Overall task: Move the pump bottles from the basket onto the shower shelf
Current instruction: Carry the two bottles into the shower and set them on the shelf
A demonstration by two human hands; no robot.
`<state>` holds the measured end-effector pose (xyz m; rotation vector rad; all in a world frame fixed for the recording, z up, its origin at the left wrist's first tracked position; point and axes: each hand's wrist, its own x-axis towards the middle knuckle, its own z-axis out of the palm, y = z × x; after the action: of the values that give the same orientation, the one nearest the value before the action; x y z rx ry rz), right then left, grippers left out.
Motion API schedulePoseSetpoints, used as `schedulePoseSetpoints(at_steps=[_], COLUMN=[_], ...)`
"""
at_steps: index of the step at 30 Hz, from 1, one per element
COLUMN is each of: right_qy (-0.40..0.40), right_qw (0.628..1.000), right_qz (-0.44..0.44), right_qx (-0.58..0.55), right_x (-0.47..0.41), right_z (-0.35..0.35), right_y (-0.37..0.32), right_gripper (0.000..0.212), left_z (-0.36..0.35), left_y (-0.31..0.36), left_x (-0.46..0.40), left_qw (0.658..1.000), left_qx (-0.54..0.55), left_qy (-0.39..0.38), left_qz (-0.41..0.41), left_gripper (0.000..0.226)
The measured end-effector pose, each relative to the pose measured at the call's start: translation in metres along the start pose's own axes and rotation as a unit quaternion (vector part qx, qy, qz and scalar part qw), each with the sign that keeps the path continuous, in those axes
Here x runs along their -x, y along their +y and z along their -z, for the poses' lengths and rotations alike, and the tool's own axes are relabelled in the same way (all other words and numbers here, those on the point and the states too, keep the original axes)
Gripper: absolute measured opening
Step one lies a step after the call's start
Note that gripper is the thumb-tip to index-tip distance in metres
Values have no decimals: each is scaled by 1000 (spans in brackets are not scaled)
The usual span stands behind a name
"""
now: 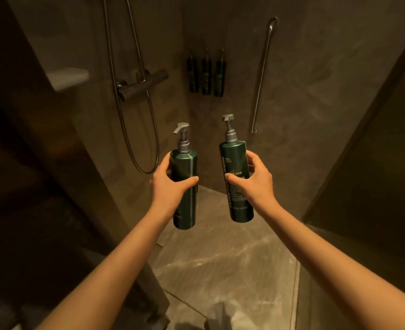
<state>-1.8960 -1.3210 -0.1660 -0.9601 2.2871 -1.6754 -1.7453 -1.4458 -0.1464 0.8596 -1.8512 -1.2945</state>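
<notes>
The left hand point(169, 181) is wrapped around the middle of a dark green pump bottle point(183, 186), thumb across its front. The right hand point(253, 179) clasps a second green pump bottle point(236, 179) the same way. Both bottles are held upright, side by side but apart, over the shower floor point(220, 258). Beyond the hands, three dark bottles point(206, 72) hang on the far wall.

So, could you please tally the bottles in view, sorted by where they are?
Held in the left hand: 1, the left pump bottle
Held in the right hand: 1, the right pump bottle
Wall-mounted bottles: 3
Total: 5
</notes>
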Motion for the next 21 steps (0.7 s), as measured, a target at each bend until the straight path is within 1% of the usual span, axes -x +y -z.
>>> schedulePoseSetpoints(at_steps=[2,7,10,16,21], right_qy=[-17,-89,-128,-220,-264], right_qw=[1000,993,984,951,918], right_qz=[23,75,117,183,235], right_qx=[-9,-26,-47,-120,-181], right_x=[-53,-175,-233,-306,-351], right_z=[-8,-31,-48,-95,-137], right_y=[-4,-22,-38,-88,-140], right_gripper=[68,71,71,67,67], left_z=[-5,-15,-15,15,54], left_y=[9,31,47,87,114], left_x=[-39,-135,-177,-232,-263], left_qw=[1000,991,985,964,941], left_qx=[-2,-25,-28,-51,-74], left_qy=[30,133,171,260,327], left_qz=[-5,9,-5,-22,-37], left_gripper=[75,82,80,82,86])
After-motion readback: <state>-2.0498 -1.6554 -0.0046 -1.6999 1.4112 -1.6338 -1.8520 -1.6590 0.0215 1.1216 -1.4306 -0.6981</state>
